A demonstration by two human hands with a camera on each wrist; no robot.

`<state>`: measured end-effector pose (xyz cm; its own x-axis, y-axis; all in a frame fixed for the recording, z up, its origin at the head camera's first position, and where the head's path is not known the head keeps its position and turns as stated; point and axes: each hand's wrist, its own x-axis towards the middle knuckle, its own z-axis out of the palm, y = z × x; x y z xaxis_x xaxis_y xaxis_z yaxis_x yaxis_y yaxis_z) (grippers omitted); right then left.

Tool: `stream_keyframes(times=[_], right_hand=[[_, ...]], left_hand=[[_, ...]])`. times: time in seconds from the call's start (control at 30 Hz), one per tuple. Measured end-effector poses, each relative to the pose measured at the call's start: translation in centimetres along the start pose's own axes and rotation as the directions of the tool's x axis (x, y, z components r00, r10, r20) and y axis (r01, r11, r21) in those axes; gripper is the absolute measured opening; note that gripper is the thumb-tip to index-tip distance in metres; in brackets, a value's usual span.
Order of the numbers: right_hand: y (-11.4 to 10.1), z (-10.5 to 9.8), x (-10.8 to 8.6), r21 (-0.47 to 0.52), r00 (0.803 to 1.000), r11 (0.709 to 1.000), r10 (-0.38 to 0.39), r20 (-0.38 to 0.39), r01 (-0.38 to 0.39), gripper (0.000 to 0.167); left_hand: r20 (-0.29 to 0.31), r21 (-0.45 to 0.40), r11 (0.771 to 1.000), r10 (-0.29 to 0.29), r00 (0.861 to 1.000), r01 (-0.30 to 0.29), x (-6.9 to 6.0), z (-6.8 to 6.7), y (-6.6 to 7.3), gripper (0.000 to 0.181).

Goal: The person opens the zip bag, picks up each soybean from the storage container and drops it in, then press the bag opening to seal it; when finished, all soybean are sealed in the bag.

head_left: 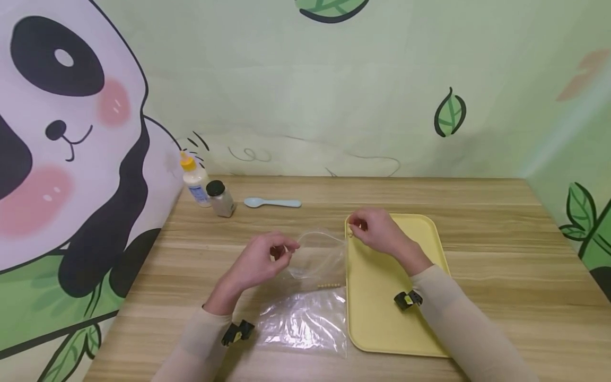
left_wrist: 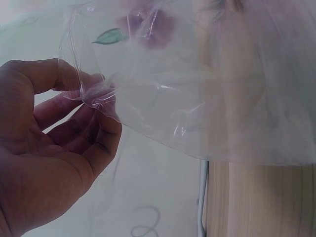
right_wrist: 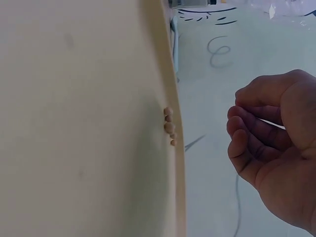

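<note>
"Why's the yellow tray (head_left: 379,323) right of centre, just beside that clear bag (head_left: 305,321)?"

"Within reach, probably. The bag's glossy, wrinkled, lower centre; the left grip (head_left: 258,260) pinches its mouth, seemingly to part it."

"And the right grip (head_left: 377,231)?"

"Curled at the tray's upper-left corner; can't tell if it holds anything. Small round tan beads (right_wrist: 169,127) hug the rim there, which likely stops them rolling."
</note>
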<state>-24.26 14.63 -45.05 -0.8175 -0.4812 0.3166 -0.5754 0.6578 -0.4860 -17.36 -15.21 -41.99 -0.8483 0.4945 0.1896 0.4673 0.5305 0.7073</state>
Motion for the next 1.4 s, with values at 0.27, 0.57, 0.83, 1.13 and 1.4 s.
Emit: stream_keyframes(times=[0.27,0.57,0.83,1.13,1.4], right_hand=[[1.2,0.6,0.1,-0.008,0.999,1.0,0.025,0.041,-0.025,0.008],[1.7,0.8,0.1,-0.055,0.98,0.988,0.149,0.134,-0.142,0.012],[2.3,1.1,0.1,-0.087,0.965,0.981,0.186,0.185,-0.172,0.011],[2.6,1.3,0.2,-0.07,0.95,0.978,0.209,0.234,-0.198,0.008],[2.3,1.4,0.6,-0.142,0.944,0.97,0.229,0.238,-0.199,0.009]], left_hand=[[-0.002,0.009,1.0,0.005,1.0,-0.005,0.0,-0.1,0.1,0.023],[0.001,0.011,1.0,-0.003,1.0,0.003,0.0,-0.1,0.2,0.023],[0.004,0.009,1.0,0.001,1.0,-0.001,0.0,-0.1,0.1,0.023],[0.01,0.006,1.0,0.0,1.0,0.0,0.0,0.0,0.0,0.023],[0.01,0.006,1.0,0.003,1.0,-0.003,0.1,0.0,0.0,0.023]])
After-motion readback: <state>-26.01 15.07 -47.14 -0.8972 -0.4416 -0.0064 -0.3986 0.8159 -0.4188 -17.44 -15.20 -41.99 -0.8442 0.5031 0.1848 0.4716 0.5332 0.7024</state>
